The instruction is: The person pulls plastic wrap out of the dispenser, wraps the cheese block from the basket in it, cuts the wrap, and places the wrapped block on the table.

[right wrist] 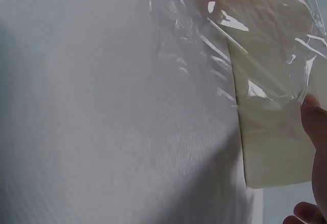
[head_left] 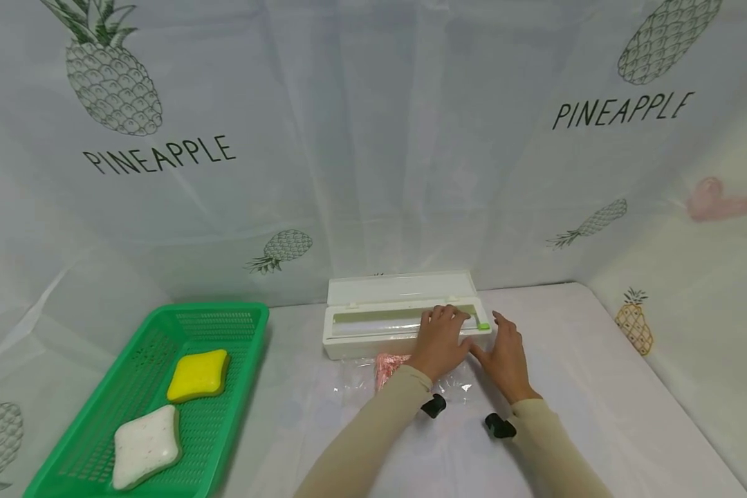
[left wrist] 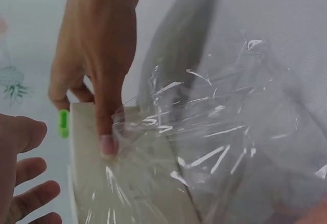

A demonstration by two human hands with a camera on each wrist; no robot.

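Note:
A white cling film dispenser stands at the back of the table with its lid raised and a green slide cutter at its right end. Clear film hangs down its front and spreads onto the table. Beneath the left forearm, a pink-red textured item lies at the film, partly hidden. My left hand hovers over the dispenser's right half, fingers loosely bent and apart. My right hand grips the right end, its thumb pressing the film against the front, its fingers near the cutter.
On the left, a green plastic basket holds a yellow sponge-like block and a white one. Pineapple-printed sheeting rises behind the table and at its sides. Black wrist cameras sit under both wrists.

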